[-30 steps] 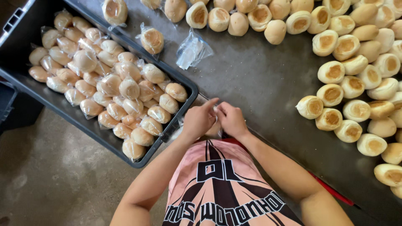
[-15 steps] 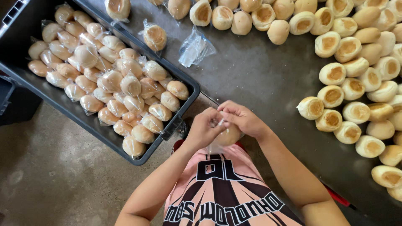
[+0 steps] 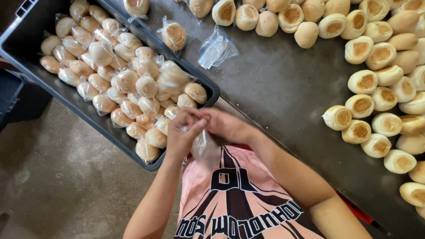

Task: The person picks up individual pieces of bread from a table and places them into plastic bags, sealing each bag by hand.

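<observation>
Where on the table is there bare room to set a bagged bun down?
Bare table lies between the black crate and the unwrapped buns at right, below the loose clear bag. The crate is packed with bagged buns. The top and right edges are crowded. Both hands, left hand and right hand, hold a bag.

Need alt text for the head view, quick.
Left hand and right hand pinch a clear plastic bag closed at chest height. A dark plastic crate of bagged rolls sits left; unwrapped round buns cover the dark table.

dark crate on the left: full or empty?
Nearly full. The dark crate holds bagged buns heaped across most of its floor; only a strip along its upper-left side shows bare.
</observation>
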